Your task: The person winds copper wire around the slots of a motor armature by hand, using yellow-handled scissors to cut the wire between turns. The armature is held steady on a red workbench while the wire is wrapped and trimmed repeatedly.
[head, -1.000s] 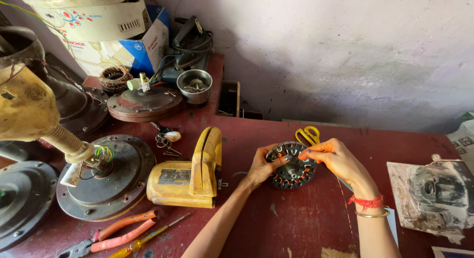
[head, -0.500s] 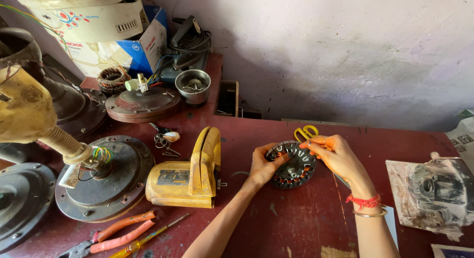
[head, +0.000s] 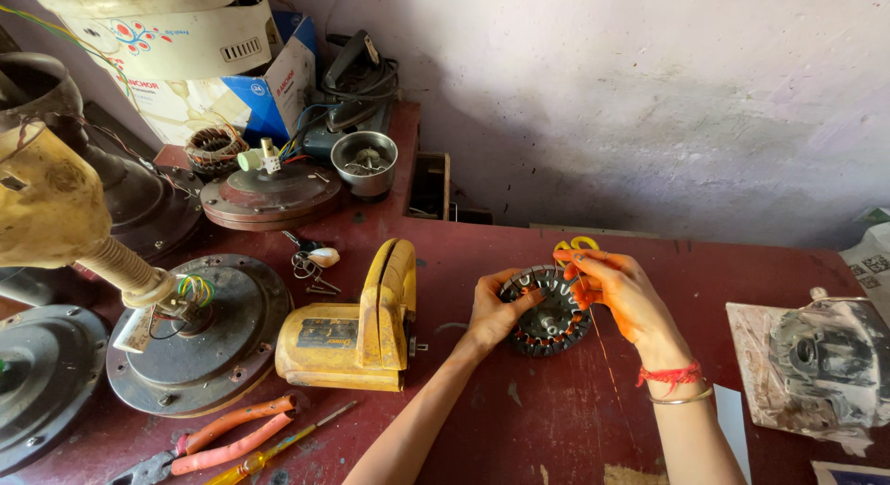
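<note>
The motor winding core (head: 549,311), a round dark disc with slotted teeth and copper-coloured windings, lies on the red table (head: 556,429), right of centre and near the far edge. The left hand (head: 491,311) grips the left rim of the disc: the thumb lies across the top face and the fingers curl under the edge, closed on it. The right hand (head: 623,295) rests over the right and far side of the disc, its fingers bent and pinching a thin wire at the rim. A pair of scissors with yellow handles (head: 575,248) lies just beyond the disc, partly hidden by the right hand. A red thread and a metal bangle sit on the right wrist.

Just left of the left hand stands a yellow power tool (head: 357,332), resting on its side. Further left lies a round grey fan motor housing (head: 199,332) with coloured wires at its hub. Near the front edge lie pliers with orange handles (head: 218,439) and a yellow-handled screwdriver (head: 278,445), side by side. At the far left, a brown round motor cover (head: 269,196) sits next to a small metal bowl (head: 365,162), with a cardboard box (head: 199,72) behind them. At the right edge, a grey motor part (head: 820,360) rests on a sheet of newspaper (head: 751,355), well apart from both hands.
</note>
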